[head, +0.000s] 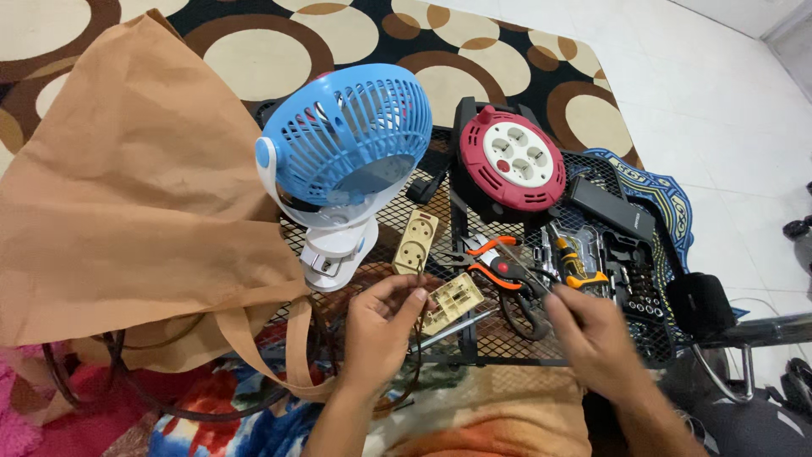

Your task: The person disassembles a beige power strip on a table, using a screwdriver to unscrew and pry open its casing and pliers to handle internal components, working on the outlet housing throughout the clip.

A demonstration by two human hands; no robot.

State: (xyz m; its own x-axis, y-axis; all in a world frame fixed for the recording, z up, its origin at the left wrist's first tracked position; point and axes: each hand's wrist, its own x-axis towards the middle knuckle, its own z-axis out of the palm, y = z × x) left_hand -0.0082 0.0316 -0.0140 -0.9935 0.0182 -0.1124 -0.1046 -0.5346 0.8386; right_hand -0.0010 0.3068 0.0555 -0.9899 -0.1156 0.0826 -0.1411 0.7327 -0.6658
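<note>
My left hand pinches a thin dark cable end just left of an opened beige socket base lying on a black mesh table. The socket's beige cover lies a little farther away. My right hand is blurred, fingers curled, hovering near orange-handled pliers and a dark cable loop; I cannot tell whether it holds anything. A screwdriver shaft lies under the socket base.
A blue and white clip fan stands at the table's left. A red cable reel with sockets stands behind. An open black tool case lies at right. A tan fabric bag covers the left.
</note>
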